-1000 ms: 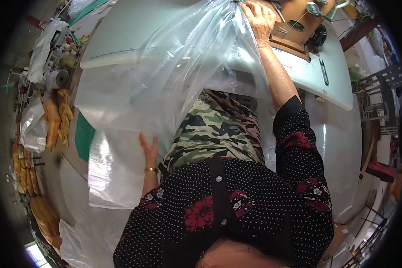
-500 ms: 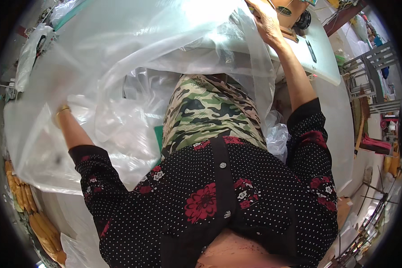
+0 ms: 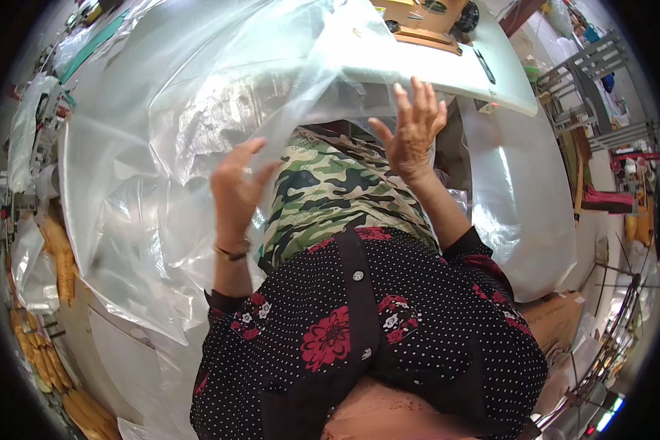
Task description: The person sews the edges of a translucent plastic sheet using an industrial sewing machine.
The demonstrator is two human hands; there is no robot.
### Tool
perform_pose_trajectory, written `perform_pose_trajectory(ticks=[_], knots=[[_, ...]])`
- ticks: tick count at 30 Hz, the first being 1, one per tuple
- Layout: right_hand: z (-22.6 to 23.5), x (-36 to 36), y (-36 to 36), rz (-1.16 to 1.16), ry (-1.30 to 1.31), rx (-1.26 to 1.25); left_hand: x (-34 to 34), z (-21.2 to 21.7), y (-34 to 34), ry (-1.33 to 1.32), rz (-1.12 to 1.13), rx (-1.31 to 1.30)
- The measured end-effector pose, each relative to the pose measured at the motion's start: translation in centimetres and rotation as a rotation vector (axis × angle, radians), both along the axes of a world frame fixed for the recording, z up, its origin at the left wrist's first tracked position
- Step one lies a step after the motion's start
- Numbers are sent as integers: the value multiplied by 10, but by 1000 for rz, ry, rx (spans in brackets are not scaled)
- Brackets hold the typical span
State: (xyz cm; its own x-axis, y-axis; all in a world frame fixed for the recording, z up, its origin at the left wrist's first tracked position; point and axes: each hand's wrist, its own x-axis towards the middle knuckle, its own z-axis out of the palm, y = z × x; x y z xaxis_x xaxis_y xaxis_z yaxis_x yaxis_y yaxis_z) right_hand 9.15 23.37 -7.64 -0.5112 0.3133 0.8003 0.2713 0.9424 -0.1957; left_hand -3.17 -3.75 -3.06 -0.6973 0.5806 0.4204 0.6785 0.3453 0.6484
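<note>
A large clear plastic sheet (image 3: 191,125) billows in front of me and covers most of the left side. My left hand (image 3: 236,187) is raised at its lower edge, fingers curled into the film. My right hand (image 3: 415,128) is up at the sheet's right edge with fingers spread, touching the plastic without a clear grip. The two hands are about a hand's width apart, above my camouflage-print lap (image 3: 330,194). Behind the sheet lies a white table top (image 3: 455,73), with a wooden machine base (image 3: 418,26) at its far side.
Stacks of yellow-orange pieces (image 3: 59,260) lie along the left, with more of them (image 3: 44,367) lower down. More clear plastic (image 3: 524,205) hangs off the table on the right. A cardboard box (image 3: 557,319) and metal racks (image 3: 594,70) stand to the right.
My left hand has swung in from the far left to the middle. My right hand has come down and back from the far table edge. The sheet has bunched toward the left.
</note>
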Motion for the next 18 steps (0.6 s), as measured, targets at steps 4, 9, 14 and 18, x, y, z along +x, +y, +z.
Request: perform_pose_trajectory(ticks=[4,9,14,18], knots=[[-44,18,12,-140,-281,-12,28,-23,49,324,75,-98],[-78,35,47,-307,-221,19,20,-45,57,287,94,-61],[-61,54,54,-36,-187,-181,21,-22,50,230,14,158],[7,74,27,564,-348,-602,28,14,40,86,-110,216]])
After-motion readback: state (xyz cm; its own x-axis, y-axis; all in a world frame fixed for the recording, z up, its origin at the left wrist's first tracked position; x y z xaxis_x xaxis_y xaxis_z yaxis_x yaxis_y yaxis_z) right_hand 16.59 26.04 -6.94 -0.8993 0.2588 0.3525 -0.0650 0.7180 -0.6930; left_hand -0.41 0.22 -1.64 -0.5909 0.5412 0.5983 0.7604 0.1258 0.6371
